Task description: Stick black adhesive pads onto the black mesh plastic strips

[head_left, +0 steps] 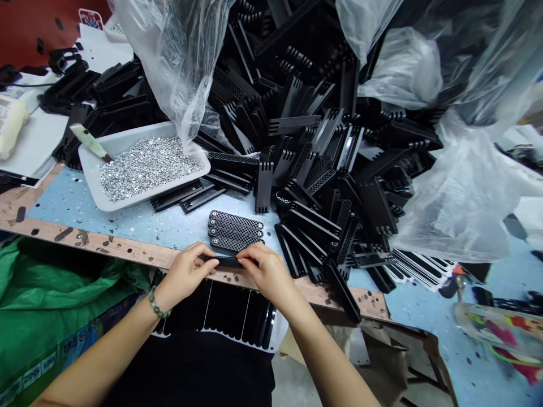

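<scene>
My left hand [186, 274] and my right hand [265, 271] both pinch one flat black plastic strip [225, 262] at the table's near edge, one hand at each end. Just beyond it lie three black mesh-patterned strips [235, 230] side by side on the blue tabletop [63, 200]. A row of glossy black strips [231, 311] sits in a white tray on my lap, below my hands. A green bead bracelet is on my left wrist.
A white tray [91, 169] holds a heap of small silver washers [146, 164] at the left, with a pale-handled tool [91, 141] resting in it. A large pile of black plastic parts [314, 147] spills from clear plastic bags [458, 186]. A green sack [55, 294] lies lower left.
</scene>
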Demonstrator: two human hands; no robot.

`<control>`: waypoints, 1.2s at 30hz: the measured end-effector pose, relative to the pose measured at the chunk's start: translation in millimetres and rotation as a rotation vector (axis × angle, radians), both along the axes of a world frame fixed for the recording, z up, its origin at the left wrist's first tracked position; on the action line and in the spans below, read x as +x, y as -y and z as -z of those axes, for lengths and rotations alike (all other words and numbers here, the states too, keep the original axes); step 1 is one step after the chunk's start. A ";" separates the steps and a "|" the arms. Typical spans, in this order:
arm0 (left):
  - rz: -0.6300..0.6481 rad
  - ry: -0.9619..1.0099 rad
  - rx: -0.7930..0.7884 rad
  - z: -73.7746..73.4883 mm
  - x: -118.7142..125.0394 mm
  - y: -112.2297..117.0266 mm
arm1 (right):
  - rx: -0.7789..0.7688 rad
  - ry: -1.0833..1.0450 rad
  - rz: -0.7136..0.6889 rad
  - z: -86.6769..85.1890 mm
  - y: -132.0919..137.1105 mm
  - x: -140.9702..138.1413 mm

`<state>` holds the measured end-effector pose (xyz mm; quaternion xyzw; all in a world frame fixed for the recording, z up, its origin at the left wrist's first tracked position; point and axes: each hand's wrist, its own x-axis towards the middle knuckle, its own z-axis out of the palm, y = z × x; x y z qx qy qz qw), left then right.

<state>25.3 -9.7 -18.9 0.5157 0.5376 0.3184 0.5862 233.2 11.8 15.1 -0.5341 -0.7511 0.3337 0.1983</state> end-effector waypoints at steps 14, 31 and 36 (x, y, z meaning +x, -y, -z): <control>-0.035 -0.290 0.112 -3.6 9.7 1.4 | 0.282 0.292 0.253 13.0 27.6 5.1; 0.006 -0.238 0.020 3.4 2.5 2.3 | 0.517 0.576 0.780 55.5 122.1 141.9; 0.018 -0.235 -0.025 7.8 1.8 2.7 | 0.452 0.427 0.801 50.7 131.0 179.1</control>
